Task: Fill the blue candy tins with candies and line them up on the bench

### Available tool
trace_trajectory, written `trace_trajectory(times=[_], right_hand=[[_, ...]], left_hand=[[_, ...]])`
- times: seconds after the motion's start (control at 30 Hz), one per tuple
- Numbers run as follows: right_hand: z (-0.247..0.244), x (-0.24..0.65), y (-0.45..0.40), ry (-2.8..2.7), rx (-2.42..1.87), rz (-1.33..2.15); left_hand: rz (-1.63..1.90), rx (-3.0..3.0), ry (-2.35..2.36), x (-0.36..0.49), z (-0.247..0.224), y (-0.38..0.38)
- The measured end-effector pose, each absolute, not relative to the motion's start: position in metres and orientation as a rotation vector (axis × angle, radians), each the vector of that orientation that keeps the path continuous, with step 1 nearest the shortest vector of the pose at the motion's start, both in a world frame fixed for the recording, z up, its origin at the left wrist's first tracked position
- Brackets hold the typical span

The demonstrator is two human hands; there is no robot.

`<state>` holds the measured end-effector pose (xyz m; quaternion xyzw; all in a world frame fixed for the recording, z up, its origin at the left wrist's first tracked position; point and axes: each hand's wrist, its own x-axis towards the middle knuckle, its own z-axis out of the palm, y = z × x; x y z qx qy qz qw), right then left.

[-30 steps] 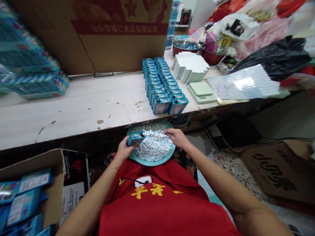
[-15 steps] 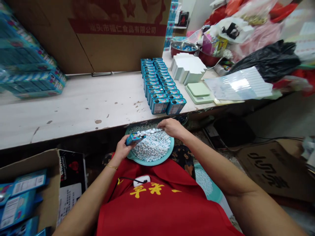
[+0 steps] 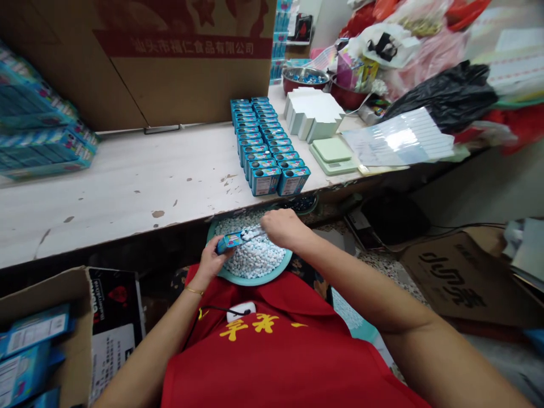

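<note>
While the long table (image 3: 127,187) carries two neat rows of small blue tins (image 3: 267,150) near its front edge, work goes on below it, over the teal basin (image 3: 255,279) on the person's lap. By my reckoning a good batch is done, yet the basin is heaped with pale candies (image 3: 255,258), so plenty seems left. Left hand (image 3: 210,262) grips one blue tin (image 3: 229,242), tilted over the heap. Right hand (image 3: 280,226) is curled, fingers closed against a little line of candies at the tin's mouth. How full that tin is, I cannot tell; its opening is too small to make out. A second basin by the right arm is mostly hidden, and the carton (image 3: 51,334) at lower left is cut off.
</note>
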<state>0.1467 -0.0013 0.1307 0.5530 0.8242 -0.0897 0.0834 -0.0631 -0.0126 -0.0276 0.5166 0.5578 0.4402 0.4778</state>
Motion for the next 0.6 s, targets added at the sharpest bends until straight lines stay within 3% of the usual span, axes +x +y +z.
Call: trace_trajectory(times=[0.13,0.23,0.4,0.6], right_hand=[[0.144,0.148,-0.007,2.489,1.615,-0.242],[0.125,0.186,-0.014,2.427,1.682,-0.293],[0.049,0.227,-0.035,2.181,1.914,-0.404],[-0.043,0.165,-0.033,2.160,2.293,-0.667]], left_hand=[[1.082,1.218,1.359,-0.063,-0.022,-0.015],[1.043,1.209,1.349,-0.071,-0.020,-0.016],[1.062,1.021,1.300,-0.081,-0.032,-0.015],[1.063,0.915,1.226,-0.059,-0.053,-0.011]])
